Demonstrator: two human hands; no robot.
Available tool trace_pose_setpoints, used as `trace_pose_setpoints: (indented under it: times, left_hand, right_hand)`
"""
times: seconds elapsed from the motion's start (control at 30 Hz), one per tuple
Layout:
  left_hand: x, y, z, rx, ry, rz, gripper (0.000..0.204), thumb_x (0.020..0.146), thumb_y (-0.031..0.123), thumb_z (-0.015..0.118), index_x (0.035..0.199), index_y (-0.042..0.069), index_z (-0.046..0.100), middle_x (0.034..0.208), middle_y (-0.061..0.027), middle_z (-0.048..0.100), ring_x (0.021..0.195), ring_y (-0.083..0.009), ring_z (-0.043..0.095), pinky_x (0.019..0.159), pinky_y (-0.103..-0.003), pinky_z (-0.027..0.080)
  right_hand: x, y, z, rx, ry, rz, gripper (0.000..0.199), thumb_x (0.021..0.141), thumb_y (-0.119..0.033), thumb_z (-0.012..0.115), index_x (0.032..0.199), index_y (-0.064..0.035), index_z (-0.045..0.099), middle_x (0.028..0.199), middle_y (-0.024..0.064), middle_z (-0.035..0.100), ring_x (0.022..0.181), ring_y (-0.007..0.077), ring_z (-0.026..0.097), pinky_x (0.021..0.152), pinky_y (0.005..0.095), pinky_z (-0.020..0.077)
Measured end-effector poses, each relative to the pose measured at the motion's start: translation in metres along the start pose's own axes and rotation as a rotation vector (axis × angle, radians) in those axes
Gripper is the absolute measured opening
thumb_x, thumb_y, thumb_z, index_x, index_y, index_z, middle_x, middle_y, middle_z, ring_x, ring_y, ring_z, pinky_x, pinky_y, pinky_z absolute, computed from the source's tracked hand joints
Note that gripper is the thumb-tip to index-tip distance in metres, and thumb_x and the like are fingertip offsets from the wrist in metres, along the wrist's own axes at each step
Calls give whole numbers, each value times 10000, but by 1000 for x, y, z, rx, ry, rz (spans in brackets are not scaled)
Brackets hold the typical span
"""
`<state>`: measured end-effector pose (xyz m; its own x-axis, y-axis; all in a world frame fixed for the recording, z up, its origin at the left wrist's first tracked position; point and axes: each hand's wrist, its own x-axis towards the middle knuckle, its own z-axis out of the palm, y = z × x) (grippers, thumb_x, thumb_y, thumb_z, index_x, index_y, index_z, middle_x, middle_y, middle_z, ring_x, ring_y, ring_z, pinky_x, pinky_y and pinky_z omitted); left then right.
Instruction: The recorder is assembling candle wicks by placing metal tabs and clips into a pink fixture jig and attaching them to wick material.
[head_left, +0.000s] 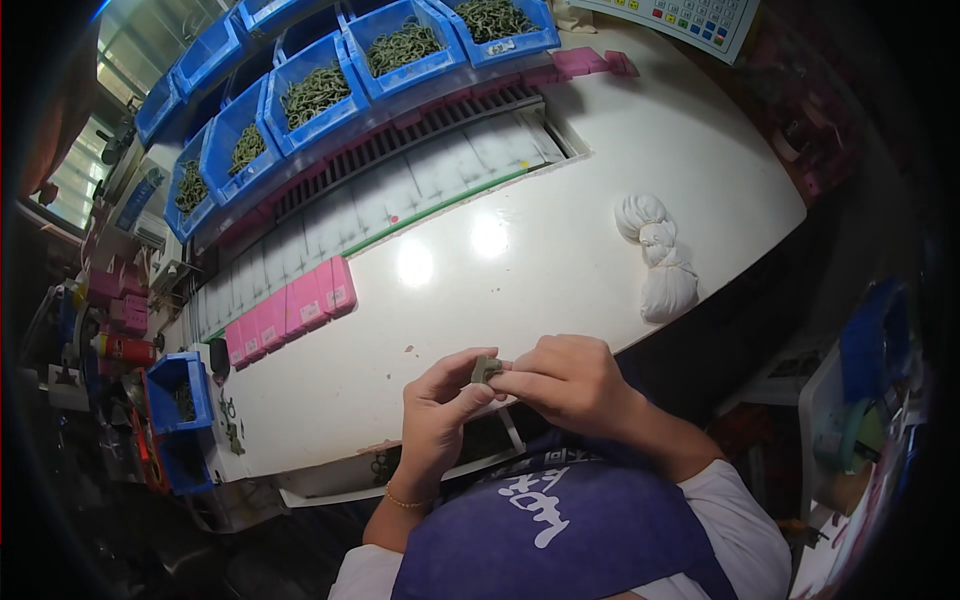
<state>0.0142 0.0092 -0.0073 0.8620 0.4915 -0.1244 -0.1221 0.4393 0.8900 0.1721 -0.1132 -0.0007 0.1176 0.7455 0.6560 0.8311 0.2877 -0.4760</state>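
Observation:
Close above the table's near edge, my two hands meet around a small olive-green piece with a squarish face. My left hand (436, 402) pinches the green piece (484, 370) between thumb and fingers. From the other side, my right hand (572, 382) has its closed fingertips against the piece's right edge. Those fingertips partly cover it, so its full shape does not show. A row of pink blocks (295, 312) with small white labels lies on the table, ahead and to the left. To the right rests a bound white cloth bundle (660, 255).
Blue bins (315, 95) full of green ring-like pieces stand along the back. In front of them a long white panel (420, 190) with a green edge is set into the white table (540, 290). More blue bins (180, 395) hang at the left edge. A printed sheet (690, 22) lies back right.

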Motion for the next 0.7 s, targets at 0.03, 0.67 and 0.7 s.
trace_pose_setpoints:
  times: [0.03,0.67,0.7]
  left_hand:
    - [-1,0,2,0,0,-1,379,914,35,683,1274,-50,598,1121,-164,691,1000,-205,678,890,-333,567]
    - [-5,2,7,538,90,362,419,782,-159,695,1188,-68,641,1023,-132,708,936,-176,695,840,-289,571]
    - [-5,2,6,568,92,369,418,779,-159,699,1184,-70,642,1032,-134,706,940,-179,696,847,-291,570]
  right_hand:
    - [-2,0,2,0,0,1,250,768,-110,720,1015,-94,680,789,23,621,685,198,614,587,324,495]
    - [8,-5,-7,125,163,134,308,753,-36,784,1054,-25,717,813,67,664,695,212,627,569,304,513]
    - [8,-4,-7,100,160,108,314,746,-35,785,1052,-21,714,819,64,662,696,211,627,569,304,515]
